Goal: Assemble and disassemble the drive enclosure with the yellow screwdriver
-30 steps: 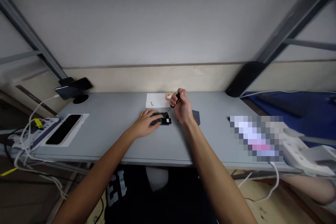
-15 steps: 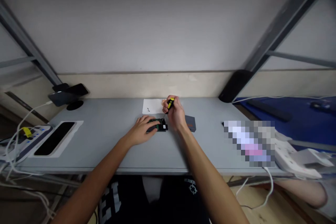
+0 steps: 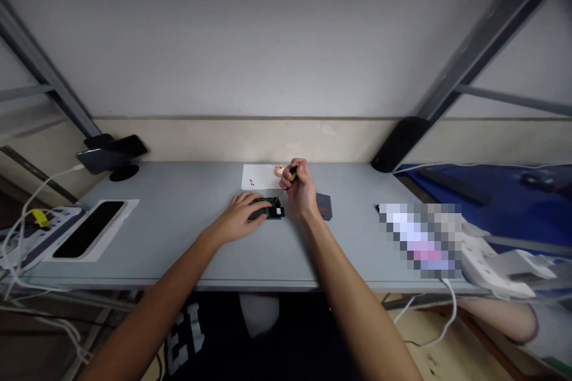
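Observation:
My left hand (image 3: 239,217) lies over the left part of a small black device with a green circuit board (image 3: 276,212), its fingers spread across it. In my right hand (image 3: 301,187) is a black and yellow screwdriver (image 3: 293,173), tilted, with its shaft pointing down-left to the device's upper edge. Whether the tip touches is too small to tell. Behind the device lies a white sheet (image 3: 263,180) with several tiny dark pieces on it and an orange-edged item partly behind my right hand. A dark grey flat piece (image 3: 324,206) is right of my right wrist.
The grey table (image 3: 179,250) also holds a phone (image 3: 89,230) at left, a phone on a stand (image 3: 111,155), a black cylinder (image 3: 400,144) at back right, and a blurred-out screen (image 3: 420,244). Power strips (image 3: 489,262) and cables flank it. Another person's arm (image 3: 496,317) shows at lower right.
The camera view has shifted slightly. My right hand has turned a little on the screwdriver, and more of the orange-edged item shows. My left hand stays on the device.

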The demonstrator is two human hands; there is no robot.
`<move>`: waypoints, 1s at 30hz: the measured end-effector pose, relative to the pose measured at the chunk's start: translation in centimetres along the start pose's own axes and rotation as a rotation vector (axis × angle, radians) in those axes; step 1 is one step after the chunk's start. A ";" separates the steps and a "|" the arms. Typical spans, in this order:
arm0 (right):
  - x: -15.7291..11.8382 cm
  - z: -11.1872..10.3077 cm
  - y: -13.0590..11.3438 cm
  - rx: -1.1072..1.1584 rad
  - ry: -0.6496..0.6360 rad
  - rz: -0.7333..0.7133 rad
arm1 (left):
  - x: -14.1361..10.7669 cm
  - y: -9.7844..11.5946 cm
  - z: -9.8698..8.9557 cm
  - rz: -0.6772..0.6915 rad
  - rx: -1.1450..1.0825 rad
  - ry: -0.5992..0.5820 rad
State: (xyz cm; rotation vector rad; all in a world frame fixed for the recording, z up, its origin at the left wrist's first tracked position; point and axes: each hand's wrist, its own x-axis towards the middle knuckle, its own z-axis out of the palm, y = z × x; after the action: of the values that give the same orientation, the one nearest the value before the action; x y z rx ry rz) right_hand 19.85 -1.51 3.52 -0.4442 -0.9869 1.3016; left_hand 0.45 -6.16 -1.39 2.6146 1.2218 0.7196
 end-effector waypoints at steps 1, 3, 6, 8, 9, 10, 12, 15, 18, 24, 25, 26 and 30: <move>0.0 0.0 0.0 -0.001 -0.003 -0.005 | 0.0 0.0 0.0 -0.001 0.000 -0.001; -0.1 0.0 0.1 0.001 -0.012 -0.021 | 0.0 0.1 -0.1 -0.001 -0.002 -0.005; -0.2 0.2 0.1 -0.002 -0.015 -0.030 | 0.1 0.1 -0.1 0.002 -0.008 -0.008; -0.2 0.3 0.1 -0.007 -0.017 -0.021 | 0.1 0.1 -0.1 0.000 -0.014 -0.007; -0.2 0.4 0.1 -0.008 -0.019 -0.018 | 0.1 0.1 -0.1 -0.002 -0.017 -0.007; -0.2 0.4 0.0 -0.009 -0.021 -0.017 | 0.1 0.1 -0.1 -0.004 -0.019 -0.007; -0.2 0.4 0.0 -0.012 -0.019 -0.021 | 0.1 0.0 -0.1 -0.005 -0.019 -0.006; -0.1 0.2 -0.1 -0.025 -0.012 -0.024 | 0.0 0.0 -0.1 -0.003 -0.018 0.000; -0.1 0.1 -0.1 -0.035 -0.013 -0.031 | 0.0 0.0 -0.1 -0.002 -0.021 0.005; -0.2 0.2 0.2 0.001 -0.025 -0.031 | 0.1 0.1 -0.1 -0.003 -0.027 -0.003; -0.2 0.3 0.2 0.006 -0.034 -0.026 | 0.1 0.2 -0.1 -0.003 -0.025 -0.001; -0.3 0.3 0.2 0.006 -0.039 -0.025 | 0.1 0.1 -0.1 -0.002 -0.024 0.001; -0.3 0.4 0.2 -0.015 -0.027 -0.032 | 0.1 0.1 0.0 -0.002 -0.022 0.004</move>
State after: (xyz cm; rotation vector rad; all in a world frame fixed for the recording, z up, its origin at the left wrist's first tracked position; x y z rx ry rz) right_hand 19.45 -1.83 3.53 -0.4217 -1.0230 1.2746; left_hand 0.51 -6.15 -1.32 2.5945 1.2106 0.7347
